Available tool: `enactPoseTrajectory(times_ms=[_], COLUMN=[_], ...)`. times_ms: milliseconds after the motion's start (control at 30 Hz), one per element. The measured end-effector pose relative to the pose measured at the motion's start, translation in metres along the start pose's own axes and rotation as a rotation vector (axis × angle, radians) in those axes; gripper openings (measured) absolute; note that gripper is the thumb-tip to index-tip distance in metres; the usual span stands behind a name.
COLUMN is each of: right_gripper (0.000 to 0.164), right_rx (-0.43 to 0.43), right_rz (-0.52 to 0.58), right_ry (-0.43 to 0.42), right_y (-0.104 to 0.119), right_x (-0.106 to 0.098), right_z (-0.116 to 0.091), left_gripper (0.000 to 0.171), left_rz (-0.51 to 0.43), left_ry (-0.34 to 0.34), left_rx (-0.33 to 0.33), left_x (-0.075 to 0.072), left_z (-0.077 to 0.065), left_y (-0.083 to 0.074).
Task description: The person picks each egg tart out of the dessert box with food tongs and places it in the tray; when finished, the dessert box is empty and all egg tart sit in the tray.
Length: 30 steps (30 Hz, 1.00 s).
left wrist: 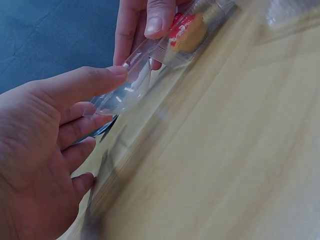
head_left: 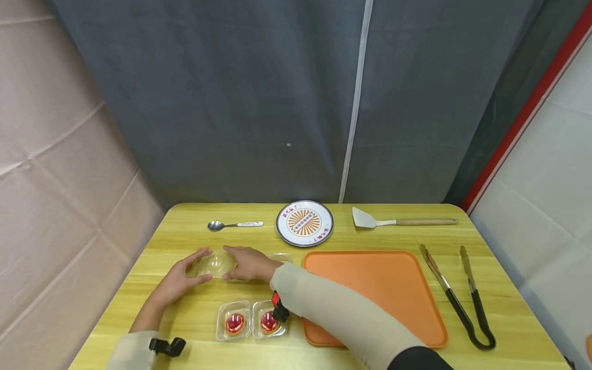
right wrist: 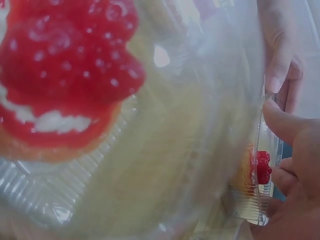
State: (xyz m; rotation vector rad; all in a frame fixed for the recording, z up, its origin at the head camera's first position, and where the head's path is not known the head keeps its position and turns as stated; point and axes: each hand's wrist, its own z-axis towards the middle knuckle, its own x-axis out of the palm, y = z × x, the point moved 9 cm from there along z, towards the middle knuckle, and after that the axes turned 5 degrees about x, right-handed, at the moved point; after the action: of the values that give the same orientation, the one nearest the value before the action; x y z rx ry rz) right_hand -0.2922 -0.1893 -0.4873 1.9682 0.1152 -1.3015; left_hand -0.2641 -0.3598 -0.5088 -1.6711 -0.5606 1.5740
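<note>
My left hand (head_left: 182, 276) pinches the left edge of a clear plastic clamshell container, its thumb over the domed lid (left wrist: 127, 90) and its fingers beneath. My right hand (head_left: 252, 263) grips the same container near its middle. Inside the container sits a small tart with a red topping (left wrist: 189, 34), close under the right hand and hidden by it in the head view. The lid is swung out to the left, toward the left hand. Nearer the front edge are two more clear containers, with a red tart (head_left: 235, 323) in the left one and another red tart (head_left: 268, 321) in the right one.
An orange tray (head_left: 374, 293) lies to the right, with black-handled tongs (head_left: 455, 303) beside it. Along the back are a spoon (head_left: 236, 224), a round patterned plate (head_left: 304, 223) and a spatula (head_left: 402, 221). Another clear plastic piece (head_left: 280, 257) shows behind the right wrist.
</note>
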Motion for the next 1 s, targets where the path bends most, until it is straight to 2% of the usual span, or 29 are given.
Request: enactPoseTrajectory(times_ms=[200, 500, 767, 1000], right_gripper=[0.085, 0.080, 0.082, 0.083], right_rx=[0.007, -0.002, -0.009, -0.009], right_rz=[-0.026, -0.051, 0.010, 0.047], right_ry=[0.021, 0.030, 0.022, 0.010], right_y=[0.000, 0.000, -0.002, 0.000], right_x=[0.001, 0.003, 0.000, -0.008], right_z=[-0.001, 0.002, 0.002, -0.005], left_gripper=[0.077, 0.084, 0.093, 0.096], left_rz=[0.000, -0.018, -0.024, -0.026], left_ry=[-0.022, 0.009, 0.025, 0.019], left_rx=[-0.014, -0.037, -0.039, -0.077], left_x=[-0.005, -0.003, -0.001, -0.004], left_z=[-0.002, -0.004, -0.004, -0.008], left_y=[0.004, 0.012, 0.009, 0.007])
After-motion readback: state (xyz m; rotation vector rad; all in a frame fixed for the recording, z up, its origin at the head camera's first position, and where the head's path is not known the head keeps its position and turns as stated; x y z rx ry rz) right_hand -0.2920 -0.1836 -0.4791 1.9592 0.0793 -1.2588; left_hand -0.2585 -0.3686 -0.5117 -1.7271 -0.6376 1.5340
